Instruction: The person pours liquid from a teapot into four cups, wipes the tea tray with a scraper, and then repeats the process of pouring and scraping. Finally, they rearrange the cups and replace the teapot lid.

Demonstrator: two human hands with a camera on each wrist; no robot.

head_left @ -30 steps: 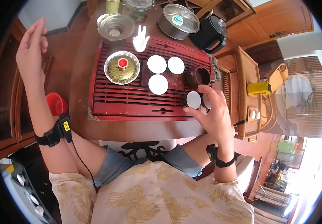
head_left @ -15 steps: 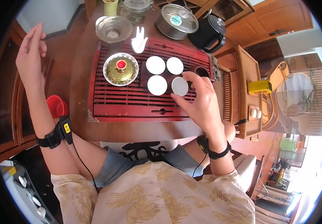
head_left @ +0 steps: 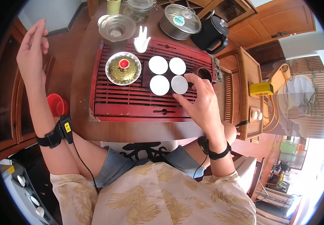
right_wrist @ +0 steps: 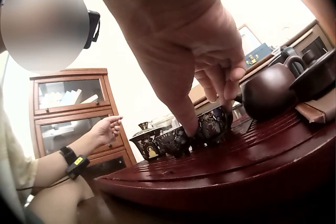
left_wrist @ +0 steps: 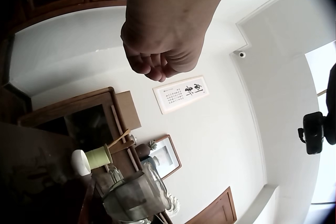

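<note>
**Right hand grasping a cup (head_left: 179,85) at the near-right corner of a square of four**

On a brown surface (head_left: 139,131) in front of me lies a slatted red tray (head_left: 128,109). My right hand (head_left: 204,107) grasps the cup, thumb on its near side and fingers on its far side. The cup is upright, its pale inside facing up. It completes a square with the far-left cup (head_left: 158,65), the far-right cup (head_left: 177,66) and the near-left cup (head_left: 159,85). The wrist view shows dark, patterned outsides and the held cup low over the slats; I cannot tell whether its full weight is on the tray.

My left hand (head_left: 32,58) is raised at the left, well apart from the tray, empty, its fingers partly bent.

Left of the cups sits a lidded bowl (head_left: 122,70) with a red-centred knob. Right of them, close to my fingers, is a dark pot (head_left: 202,73). Beyond the lidded bowl, a white hand figure (head_left: 142,42) stands at the tray's far edge.

I judge that I am setting this cup level with its neighbours. From here, the move calls for seating its foot flat, parting thumb and fingers evenly, and lifting straight up, without nudging the cups or brushing the pot.
</note>
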